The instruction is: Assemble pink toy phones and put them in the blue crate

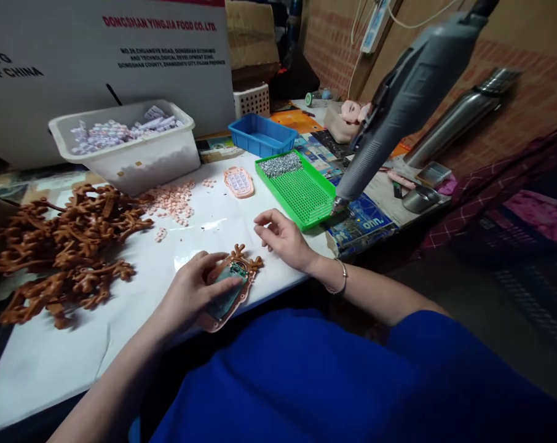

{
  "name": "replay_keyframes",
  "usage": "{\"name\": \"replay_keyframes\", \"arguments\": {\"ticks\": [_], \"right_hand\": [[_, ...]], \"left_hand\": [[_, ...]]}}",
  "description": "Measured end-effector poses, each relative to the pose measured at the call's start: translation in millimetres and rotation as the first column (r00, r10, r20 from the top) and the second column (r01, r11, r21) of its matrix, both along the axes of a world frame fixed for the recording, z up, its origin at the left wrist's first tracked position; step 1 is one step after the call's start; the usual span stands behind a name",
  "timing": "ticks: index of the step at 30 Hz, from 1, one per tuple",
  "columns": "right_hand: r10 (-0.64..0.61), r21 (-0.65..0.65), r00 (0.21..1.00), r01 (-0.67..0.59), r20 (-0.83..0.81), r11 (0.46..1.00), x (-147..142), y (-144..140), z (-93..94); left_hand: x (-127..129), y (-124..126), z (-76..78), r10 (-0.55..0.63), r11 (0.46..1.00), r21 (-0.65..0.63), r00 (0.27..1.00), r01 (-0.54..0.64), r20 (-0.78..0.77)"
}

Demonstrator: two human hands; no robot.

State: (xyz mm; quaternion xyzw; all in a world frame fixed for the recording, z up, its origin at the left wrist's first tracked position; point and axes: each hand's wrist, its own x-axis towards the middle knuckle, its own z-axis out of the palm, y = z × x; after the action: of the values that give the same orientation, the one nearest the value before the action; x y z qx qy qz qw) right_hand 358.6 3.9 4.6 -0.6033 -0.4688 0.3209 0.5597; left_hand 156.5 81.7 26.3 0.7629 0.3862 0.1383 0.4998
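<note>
My left hand point(200, 280) is closed around an open pink toy casing point(217, 322) at the table's front edge. Its thumb lies across a green circuit board point(239, 269) inside. Brown antler-shaped pieces point(238, 250) stick out of the casing's far end. To the right, my right hand point(284, 240) hovers just above the white surface, apart from the casing. Its fingers are bent, with thumb and forefinger drawn together; anything between them is too small to make out. A pink keypad panel point(240, 183) lies beyond the hands.
A green tray point(297, 191) holds small metal screws. Above its right edge hangs a grey electric screwdriver point(398, 104). On the left are piled brown antlers point(75, 240), small pink pieces point(172, 202) and a white bin point(135, 154). A blue tray point(262, 134) stands behind.
</note>
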Motion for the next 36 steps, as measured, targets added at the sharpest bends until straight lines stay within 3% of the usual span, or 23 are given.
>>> {"name": "replay_keyframes", "arguments": {"ticks": [1,3,5,6,8,10,16,18,20,22,25,28,29,31,33,36], "right_hand": [[-0.018,0.015,0.996,0.020,-0.093,1.000,0,-2,-1.8],[0.014,0.002,0.964,-0.015,-0.266,1.000,-4,-4,-4.1],[0.143,-0.046,0.903,-0.176,-0.405,0.983,-11,-2,-4.0],[0.220,-0.056,0.863,-0.273,-0.454,0.960,-15,0,-3.1],[0.308,-0.037,0.804,-0.378,-0.508,0.925,-22,8,-0.1],[0.308,0.009,0.784,-0.360,-0.539,0.933,-26,18,4.2],[0.412,0.151,0.608,-0.434,-0.679,0.888,-24,38,18.2],[0.345,0.088,0.600,-0.416,-0.722,0.905,-23,44,21.2],[0.254,0.006,0.647,-0.360,-0.719,0.933,-17,52,24.1],[0.187,-0.044,0.731,-0.285,-0.657,0.958,-6,63,28.1],[0.135,-0.065,0.889,-0.181,-0.437,0.981,16,85,36.3],[0.003,-0.179,1.000,0.000,0.018,0.984,33,109,43.9],[-0.039,-0.237,0.976,0.090,0.212,0.967,35,116,45.6],[-0.057,-0.312,0.857,0.248,0.513,0.917,34,129,47.7],[-0.034,-0.346,0.776,0.320,0.630,0.882,29,139,47.6],[0.005,-0.378,0.716,0.363,0.698,0.852,21,150,44.4]], "left_hand": [[1,0,1.8,0.063,0.988,-0.143,0.997,-0.056,0.042],[6,0,4.9,0.255,0.895,-0.408,0.958,-0.182,0.134],[16,1,6.9,0.453,0.787,-0.560,0.858,-0.258,0.242],[23,0,7.1,0.513,0.764,-0.590,0.802,-0.263,0.307],[37,-1,5.9,0.530,0.783,-0.582,0.724,-0.218,0.442],[50,-1,2.6,0.485,0.830,-0.532,0.685,-0.167,0.543],[70,9,-7.6,0.430,0.864,-0.466,0.758,-0.189,0.491],[72,16,-8.2,0.433,0.860,-0.470,0.768,-0.196,0.472],[72,23,-8.2,0.436,0.858,-0.471,0.774,-0.205,0.458],[67,28,-8.6,0.450,0.854,-0.468,0.774,-0.226,0.447],[53,34,-11.3,0.477,0.846,-0.464,0.764,-0.263,0.435],[42,39,-13.9,0.485,0.843,-0.466,0.756,-0.270,0.440],[39,39,-14.0,0.482,0.845,-0.465,0.755,-0.265,0.446],[36,40,-12.6,0.462,0.856,-0.456,0.757,-0.243,0.463],[35,39,-10.2,0.428,0.873,-0.441,0.764,-0.210,0.483],[35,35,-7.4,0.377,0.893,-0.420,0.778,-0.162,0.503]]}}
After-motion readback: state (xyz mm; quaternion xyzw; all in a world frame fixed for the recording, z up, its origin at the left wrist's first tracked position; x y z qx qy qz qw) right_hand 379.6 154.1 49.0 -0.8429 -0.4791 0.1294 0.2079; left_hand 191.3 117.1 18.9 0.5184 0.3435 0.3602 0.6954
